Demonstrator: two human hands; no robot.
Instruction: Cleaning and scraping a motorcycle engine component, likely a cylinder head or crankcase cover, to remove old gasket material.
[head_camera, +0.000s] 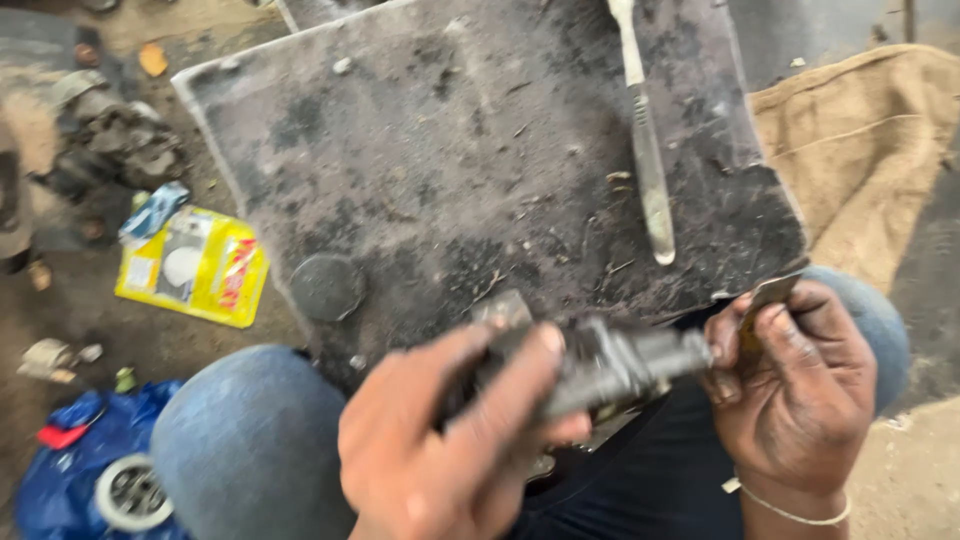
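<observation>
My left hand (450, 440) grips a grimy grey metal part (600, 365), blurred by motion, held above my lap. My right hand (790, 390) pinches a small folded strip, brownish and flat (765, 300), against the part's right end. Both hands hover over the near edge of a dirty dark metal sheet (420, 150). A long pale flat tool (645, 150), like a file, lies on the sheet beyond my right hand. A round dark disc (327, 287) rests on the sheet near my left knee.
A yellow packet (195, 265) lies on the ground at left, with a heap of greasy metal parts (115, 140) behind it. A blue bag with a round metal piece (100, 480) sits at lower left. Burlap sacking (860, 150) lies at right.
</observation>
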